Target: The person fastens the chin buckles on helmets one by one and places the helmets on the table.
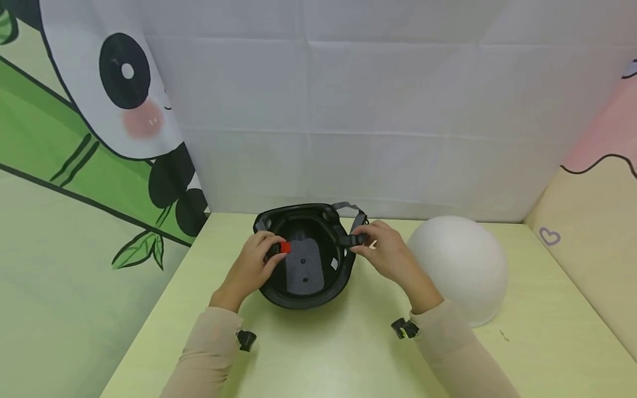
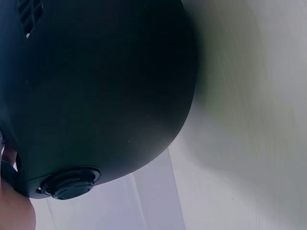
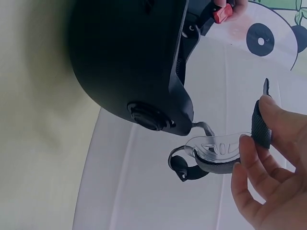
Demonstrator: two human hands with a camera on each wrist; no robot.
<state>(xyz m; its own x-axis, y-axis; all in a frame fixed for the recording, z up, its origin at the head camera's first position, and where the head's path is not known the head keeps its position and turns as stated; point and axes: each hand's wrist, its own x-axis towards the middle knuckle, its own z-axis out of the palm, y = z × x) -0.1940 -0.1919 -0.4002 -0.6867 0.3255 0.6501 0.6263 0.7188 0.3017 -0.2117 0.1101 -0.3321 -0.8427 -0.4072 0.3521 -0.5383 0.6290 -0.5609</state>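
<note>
A black helmet (image 1: 303, 260) lies upside down on the pale green table (image 1: 348, 354), its grey padding facing up. My left hand (image 1: 259, 260) pinches the strap end with the red buckle (image 1: 285, 247) over the helmet's left rim. My right hand (image 1: 383, 249) pinches the other strap piece (image 1: 355, 239) at the right rim. In the right wrist view the fingers (image 3: 264, 153) hold a black strap with a clear chin pad (image 3: 216, 146) beside the helmet shell (image 3: 124, 57), and the red buckle (image 3: 223, 13) shows at the top. The left wrist view is filled by the dark shell (image 2: 91, 91).
A white foam dome (image 1: 460, 265) stands on the table just right of my right hand. A white cloth backdrop hangs behind, with a panda-printed panel (image 1: 74, 138) on the left and a pink and beige panel (image 1: 597, 182) on the right.
</note>
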